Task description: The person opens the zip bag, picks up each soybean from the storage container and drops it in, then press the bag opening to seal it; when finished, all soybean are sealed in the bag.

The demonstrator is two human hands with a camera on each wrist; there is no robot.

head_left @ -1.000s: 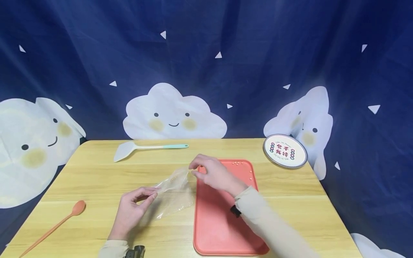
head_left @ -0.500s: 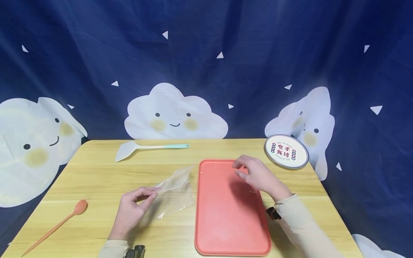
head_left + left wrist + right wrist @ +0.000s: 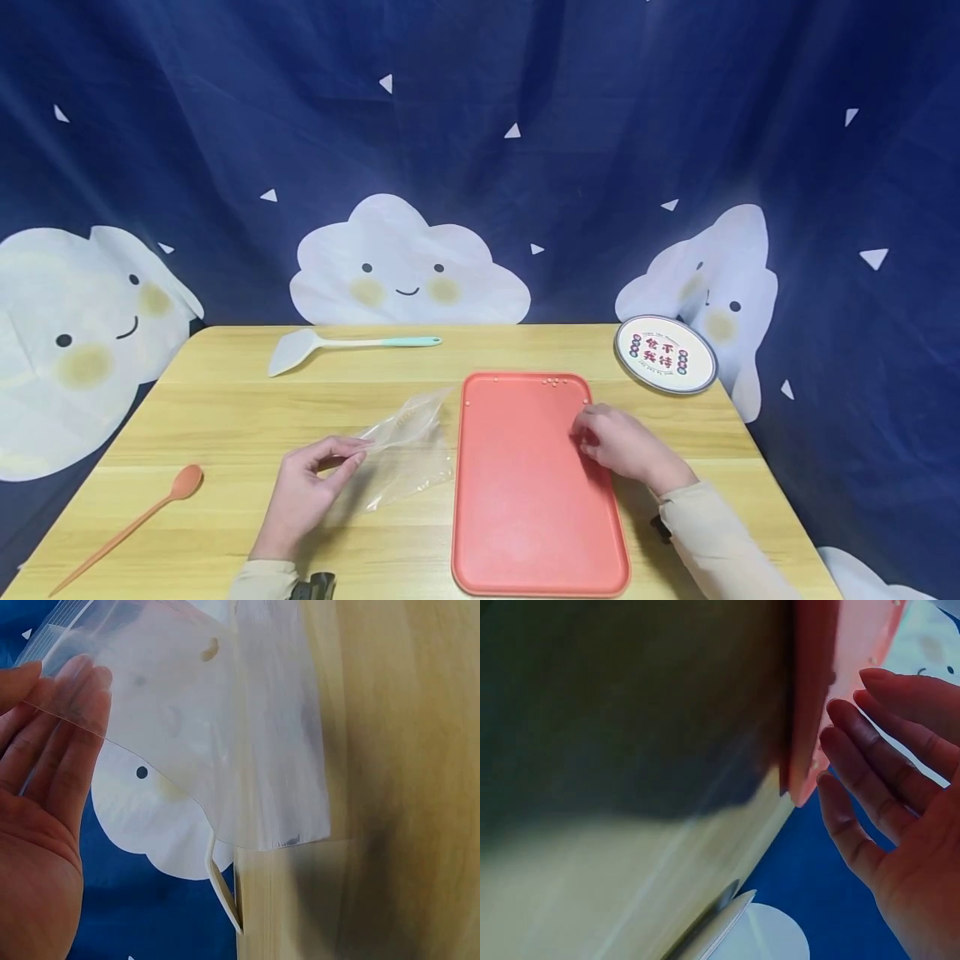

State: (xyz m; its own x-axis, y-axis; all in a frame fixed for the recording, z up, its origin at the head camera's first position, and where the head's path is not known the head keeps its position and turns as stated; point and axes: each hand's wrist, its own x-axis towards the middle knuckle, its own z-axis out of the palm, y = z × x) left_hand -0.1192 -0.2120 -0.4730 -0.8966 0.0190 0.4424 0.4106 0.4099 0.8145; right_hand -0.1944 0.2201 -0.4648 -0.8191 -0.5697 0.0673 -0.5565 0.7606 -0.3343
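Observation:
My left hand [image 3: 303,492] pinches a clear zip bag [image 3: 412,450] between thumb and fingers, just left of the red tray [image 3: 536,517]. Inside the bag lies a small cluster of tan pieces [image 3: 210,650], seen through the plastic in the left wrist view. At the tray's right rim, my right hand [image 3: 626,446] reaches down with bent fingers. Its thumb and fingertips stand apart near a small piece [image 3: 832,677] by the rim in the right wrist view. Several pale round pieces [image 3: 555,382] lie along the tray's far edge, and a lone one [image 3: 467,404] sits at its left.
Along the back lies a white spatula [image 3: 296,350] with a mint handle. An orange long-handled spoon [image 3: 186,481] is at the left. An oval plate [image 3: 666,354] with red characters stands in the back right corner. A blue cloud-print curtain hangs behind the table.
My right hand has let go of the bag's upper edge and moved right across the tray, then lowered to its right rim. The left hand keeps its grip on the bag.

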